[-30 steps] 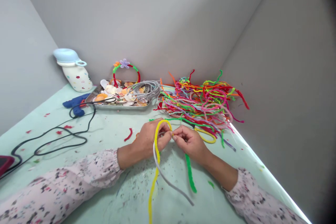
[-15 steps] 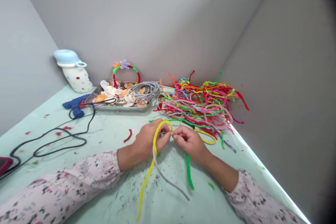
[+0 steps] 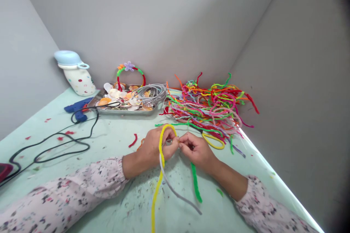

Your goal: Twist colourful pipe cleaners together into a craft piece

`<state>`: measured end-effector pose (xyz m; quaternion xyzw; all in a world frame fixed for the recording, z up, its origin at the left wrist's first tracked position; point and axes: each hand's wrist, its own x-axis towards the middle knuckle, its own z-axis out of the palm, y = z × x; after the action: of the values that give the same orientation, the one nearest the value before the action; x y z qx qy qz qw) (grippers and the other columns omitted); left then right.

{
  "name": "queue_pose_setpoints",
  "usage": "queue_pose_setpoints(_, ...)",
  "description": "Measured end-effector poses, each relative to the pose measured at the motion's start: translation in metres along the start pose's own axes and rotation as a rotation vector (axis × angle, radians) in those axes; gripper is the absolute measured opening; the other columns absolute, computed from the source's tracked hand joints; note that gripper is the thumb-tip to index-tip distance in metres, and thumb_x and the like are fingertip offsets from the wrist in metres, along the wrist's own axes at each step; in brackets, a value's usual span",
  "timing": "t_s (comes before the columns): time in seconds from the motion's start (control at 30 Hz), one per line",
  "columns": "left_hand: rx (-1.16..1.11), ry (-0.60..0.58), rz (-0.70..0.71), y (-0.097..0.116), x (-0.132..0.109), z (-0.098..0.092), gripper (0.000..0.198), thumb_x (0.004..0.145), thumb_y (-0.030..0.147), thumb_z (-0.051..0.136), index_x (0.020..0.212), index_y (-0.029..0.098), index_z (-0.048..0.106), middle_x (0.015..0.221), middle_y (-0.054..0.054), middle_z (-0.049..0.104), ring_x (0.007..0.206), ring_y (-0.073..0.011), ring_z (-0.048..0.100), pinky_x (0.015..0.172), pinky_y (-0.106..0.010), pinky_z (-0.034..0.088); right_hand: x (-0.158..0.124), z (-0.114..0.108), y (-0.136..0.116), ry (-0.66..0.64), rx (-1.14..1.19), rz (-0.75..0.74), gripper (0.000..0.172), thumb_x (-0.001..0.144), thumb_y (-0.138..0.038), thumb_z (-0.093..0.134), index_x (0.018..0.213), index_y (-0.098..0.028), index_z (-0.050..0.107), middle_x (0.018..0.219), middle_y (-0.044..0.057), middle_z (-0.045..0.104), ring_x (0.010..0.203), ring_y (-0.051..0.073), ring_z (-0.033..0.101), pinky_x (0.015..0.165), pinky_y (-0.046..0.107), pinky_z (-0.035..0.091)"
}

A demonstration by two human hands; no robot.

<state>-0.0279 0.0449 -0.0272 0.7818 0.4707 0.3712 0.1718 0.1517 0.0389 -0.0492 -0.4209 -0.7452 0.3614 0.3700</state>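
Near the middle of the table, my left hand point(image 3: 155, 147) pinches a yellow pipe cleaner point(image 3: 156, 193), which loops over the hand and hangs toward the front edge. A thin grey wire point(image 3: 179, 196) runs beside it and curves off to the lower right. My right hand point(image 3: 198, 151) is closed, its fingertips meeting those of my left hand; what lies between them is too small to make out. A green pipe cleaner point(image 3: 196, 185) hangs below my right hand, its upper end hidden.
Behind are a metal tray point(image 3: 125, 112) of shells, coiled grey wire point(image 3: 154, 94), a decorated headband point(image 3: 142, 74) and piled pipe cleaners point(image 3: 207, 105). Yellow-handled scissors point(image 3: 214, 142) lie by my right hand. Leftward are a bottle point(image 3: 79, 80), blue glue gun point(image 3: 78, 108) and black cord point(image 3: 62, 158).
The yellow pipe cleaner's hanging end has swung right, and its loop sits slightly further left. The grey wire's free end has moved a little right and down. Both hands stay together.
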Motion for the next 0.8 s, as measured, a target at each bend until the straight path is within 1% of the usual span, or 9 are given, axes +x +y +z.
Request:
queue_pose_setpoints(0.1, -0.010, 0.002, -0.005, 0.000, -0.001, 0.001, 0.012, 0.077, 0.020, 0.058, 0.066, 0.017, 0.054, 0.064, 0.003, 0.058, 0.059, -0.0104, 0.051, 0.056, -0.023, 0.035, 0.000, 0.000, -0.002, -0.009, 0.014, 0.024, 0.006, 0.085, -0.026, 0.056, 0.085, -0.020, 0.058, 0.061, -0.005, 0.052, 0.054, 0.009, 0.044, 0.052, 0.021, 0.035)
queue_pose_setpoints(0.2, -0.033, 0.007, 0.001, -0.002, 0.000, 0.001, 0.014, 0.080, 0.022, 0.058, 0.067, 0.017, 0.054, 0.066, 0.002, 0.057, 0.061, -0.0113, 0.052, 0.057, -0.023, 0.037, 0.002, -0.001, -0.005, 0.003, 0.053, 0.063, 0.008, 0.085, -0.028, 0.056, 0.083, -0.020, 0.058, 0.059, -0.006, 0.049, 0.052, 0.009, 0.041, 0.050, 0.021, 0.033)
queue_pose_setpoints(0.27, -0.062, 0.002, 0.020, -0.003, 0.001, 0.000, 0.012, 0.082, 0.023, 0.057, 0.071, 0.018, 0.055, 0.069, 0.002, 0.058, 0.064, -0.0121, 0.053, 0.060, -0.024, 0.039, 0.002, -0.003, -0.006, 0.005, 0.094, 0.097, 0.010, 0.085, -0.029, 0.055, 0.083, -0.020, 0.058, 0.057, -0.007, 0.046, 0.050, 0.008, 0.039, 0.048, 0.021, 0.032)
queue_pose_setpoints(0.37, -0.113, 0.008, 0.065, -0.004, 0.002, -0.003, 0.003, 0.081, 0.021, 0.058, 0.082, 0.018, 0.057, 0.078, 0.000, 0.059, 0.071, -0.0134, 0.055, 0.066, -0.025, 0.043, 0.003, -0.004, -0.006, -0.013, 0.146, 0.139, 0.012, 0.086, -0.031, 0.054, 0.084, -0.020, 0.058, 0.054, -0.008, 0.044, 0.047, 0.008, 0.038, 0.046, 0.021, 0.030)
queue_pose_setpoints(0.47, -0.167, 0.018, 0.103, -0.003, 0.001, -0.006, 0.010, 0.078, 0.016, 0.058, 0.088, 0.018, 0.054, 0.085, -0.001, 0.057, 0.075, -0.0137, 0.055, 0.069, -0.025, 0.046, 0.004, -0.006, -0.006, -0.018, 0.188, 0.168, 0.014, 0.086, -0.033, 0.055, 0.083, -0.019, 0.057, 0.053, -0.008, 0.044, 0.046, 0.008, 0.038, 0.045, 0.020, 0.030)
queue_pose_setpoints(0.57, -0.185, 0.001, 0.153, -0.002, 0.000, -0.009, 0.013, 0.078, 0.011, 0.055, 0.088, 0.018, 0.054, 0.086, -0.002, 0.056, 0.076, -0.0140, 0.056, 0.071, -0.026, 0.046, 0.005, -0.007, -0.006, -0.013, 0.220, 0.180, 0.014, 0.086, -0.033, 0.055, 0.082, -0.020, 0.056, 0.052, -0.008, 0.045, 0.044, 0.007, 0.037, 0.044, 0.020, 0.029)
queue_pose_setpoints(0.7, -0.147, -0.031, 0.241, -0.003, -0.001, -0.010, 0.014, 0.078, 0.009, 0.051, 0.087, 0.018, 0.058, 0.087, -0.003, 0.058, 0.084, -0.0170, 0.056, 0.075, -0.028, 0.046, 0.006, -0.007, -0.006, -0.020, 0.217, 0.175, 0.014, 0.085, -0.033, 0.056, 0.081, -0.020, 0.056, 0.052, -0.008, 0.046, 0.044, 0.007, 0.037, 0.044, 0.021, 0.029)
queue_pose_setpoints(0.8, -0.147, -0.028, 0.276, -0.004, 0.000, -0.010, 0.018, 0.079, 0.008, 0.050, 0.090, 0.018, 0.061, 0.090, -0.004, 0.059, 0.087, -0.0175, 0.057, 0.078, -0.029, 0.046, 0.005, -0.007, -0.006, -0.027, 0.221, 0.180, 0.013, 0.085, -0.033, 0.056, 0.082, -0.020, 0.057, 0.051, -0.009, 0.046, 0.043, 0.007, 0.037, 0.044, 0.020, 0.029)
